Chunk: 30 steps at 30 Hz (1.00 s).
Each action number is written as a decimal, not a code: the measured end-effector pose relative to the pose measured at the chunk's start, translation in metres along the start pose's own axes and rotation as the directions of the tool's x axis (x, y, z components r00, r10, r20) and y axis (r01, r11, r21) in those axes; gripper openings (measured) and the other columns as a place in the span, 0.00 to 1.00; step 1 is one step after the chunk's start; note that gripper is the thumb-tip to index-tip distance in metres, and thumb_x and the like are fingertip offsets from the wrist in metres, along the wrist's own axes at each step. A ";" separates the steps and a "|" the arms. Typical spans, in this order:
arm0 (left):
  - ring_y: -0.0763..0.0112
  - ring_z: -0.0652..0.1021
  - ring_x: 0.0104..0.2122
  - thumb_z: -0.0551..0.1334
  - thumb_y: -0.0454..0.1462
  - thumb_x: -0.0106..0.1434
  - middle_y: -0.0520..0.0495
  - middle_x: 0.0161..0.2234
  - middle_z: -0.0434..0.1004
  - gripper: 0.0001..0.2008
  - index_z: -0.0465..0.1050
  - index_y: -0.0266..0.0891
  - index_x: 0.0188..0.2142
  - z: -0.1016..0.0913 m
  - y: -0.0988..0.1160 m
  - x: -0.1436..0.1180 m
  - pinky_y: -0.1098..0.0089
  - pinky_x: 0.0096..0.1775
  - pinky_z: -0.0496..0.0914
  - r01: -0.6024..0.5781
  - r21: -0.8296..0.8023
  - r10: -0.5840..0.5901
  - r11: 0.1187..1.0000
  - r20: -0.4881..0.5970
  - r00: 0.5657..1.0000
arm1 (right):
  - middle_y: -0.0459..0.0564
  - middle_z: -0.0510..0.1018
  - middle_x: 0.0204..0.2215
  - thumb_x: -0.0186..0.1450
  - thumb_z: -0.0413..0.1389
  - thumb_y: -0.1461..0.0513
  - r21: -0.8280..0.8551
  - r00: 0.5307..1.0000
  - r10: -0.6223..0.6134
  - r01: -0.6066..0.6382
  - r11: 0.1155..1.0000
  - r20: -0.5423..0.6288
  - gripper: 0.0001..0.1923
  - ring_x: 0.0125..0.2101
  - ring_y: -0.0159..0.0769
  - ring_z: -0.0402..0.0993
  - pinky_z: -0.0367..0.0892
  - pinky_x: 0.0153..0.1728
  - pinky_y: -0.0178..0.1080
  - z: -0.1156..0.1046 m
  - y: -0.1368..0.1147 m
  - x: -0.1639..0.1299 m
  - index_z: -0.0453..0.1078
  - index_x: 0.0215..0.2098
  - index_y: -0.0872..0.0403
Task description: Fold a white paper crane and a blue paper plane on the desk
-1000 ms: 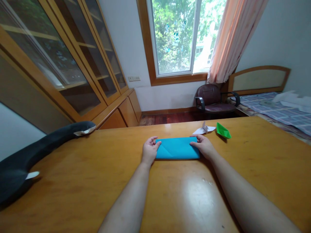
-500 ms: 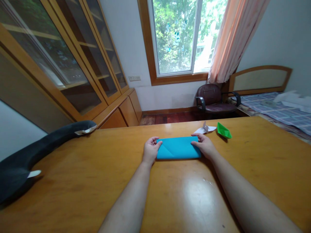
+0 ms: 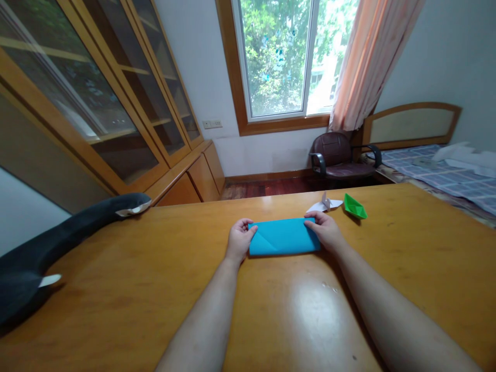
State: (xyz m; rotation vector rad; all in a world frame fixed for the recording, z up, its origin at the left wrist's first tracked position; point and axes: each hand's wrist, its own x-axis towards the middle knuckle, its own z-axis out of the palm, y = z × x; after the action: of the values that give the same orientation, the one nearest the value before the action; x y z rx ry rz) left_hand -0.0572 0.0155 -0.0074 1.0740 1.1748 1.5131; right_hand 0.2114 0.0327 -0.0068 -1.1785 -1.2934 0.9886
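A blue sheet of paper (image 3: pixel 284 236) lies flat on the wooden table (image 3: pixel 116 289), folded into a long narrow rectangle, with a diagonal crease showing on its left half. The person's left hand (image 3: pixel 238 242) holds the paper's left end, thumb on top and fingers curled around the edge, pinching it lightly. The right hand (image 3: pixel 327 232) holds the right end in the same way, thumb on the top corner and fingers pressed against the short edge. Both forearms reach in from the near side of the table.

Just beyond the right hand sit two finished paper models: a white paper bird (image 3: pixel 324 204) and, beside it, a green paper boat (image 3: pixel 354 206). They are apart from the blue sheet and from each other. At the far left of the table lies a dark plush toy (image 3: pixel 58 243) with pale tips.

As a judgement from how things lie, the folding of the blue sheet is at an early stage: the sheet has been halved lengthwise and carries one earlier crease, but it shows no shaped form yet, so most of the folds seem still to be made.
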 end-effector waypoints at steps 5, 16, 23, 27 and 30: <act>0.77 0.70 0.24 0.71 0.38 0.43 0.55 0.24 0.71 0.17 0.70 0.36 0.32 -0.001 -0.001 0.000 0.77 0.26 0.62 0.018 0.008 -0.019 1.000 0.012 1.000 | 0.47 0.76 0.26 0.47 0.64 0.55 0.034 0.999 -0.011 0.012 0.999 -0.038 0.14 0.28 0.35 0.69 0.63 0.31 0.37 0.001 0.002 0.002 0.73 0.29 0.55; 0.76 0.70 0.24 0.70 0.38 0.45 0.53 0.25 0.73 0.14 0.73 0.35 0.32 -0.003 -0.001 0.000 0.76 0.26 0.63 0.013 0.043 -0.016 0.999 0.058 0.998 | 0.46 0.74 0.24 0.47 0.64 0.55 0.022 0.997 -0.034 0.036 0.999 -0.065 0.13 0.27 0.34 0.68 0.62 0.31 0.36 0.002 -0.006 0.000 0.71 0.26 0.55; 0.77 0.69 0.23 0.70 0.38 0.46 0.53 0.24 0.72 0.13 0.74 0.35 0.30 -0.003 0.000 0.000 0.77 0.25 0.62 0.008 0.063 -0.012 0.998 0.062 0.998 | 0.46 0.74 0.23 0.48 0.64 0.53 -0.011 0.997 -0.040 0.039 0.999 -0.060 0.14 0.26 0.33 0.67 0.62 0.29 0.36 0.001 -0.004 0.000 0.70 0.26 0.55; 0.76 0.70 0.24 0.70 0.38 0.46 0.53 0.25 0.73 0.13 0.74 0.35 0.31 -0.004 -0.002 0.001 0.76 0.26 0.63 0.007 0.072 -0.011 0.997 0.066 0.998 | 0.46 0.74 0.23 0.48 0.64 0.53 -0.035 0.997 -0.036 0.034 0.999 -0.062 0.15 0.26 0.33 0.67 0.62 0.29 0.36 0.000 -0.003 0.000 0.71 0.26 0.55; 0.76 0.71 0.25 0.69 0.38 0.47 0.52 0.25 0.74 0.13 0.75 0.34 0.32 -0.005 -0.005 0.002 0.76 0.27 0.64 0.008 0.091 -0.014 0.996 0.069 0.998 | 0.46 0.74 0.23 0.48 0.63 0.53 -0.050 0.997 -0.020 0.016 0.999 -0.069 0.15 0.26 0.33 0.67 0.62 0.29 0.36 0.000 -0.004 0.000 0.70 0.26 0.55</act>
State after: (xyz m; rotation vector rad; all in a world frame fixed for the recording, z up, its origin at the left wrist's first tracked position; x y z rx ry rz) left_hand -0.0621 0.0173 -0.0125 1.1695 1.2087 1.4143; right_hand 0.2107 0.0322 -0.0025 -1.2263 -1.2777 0.8999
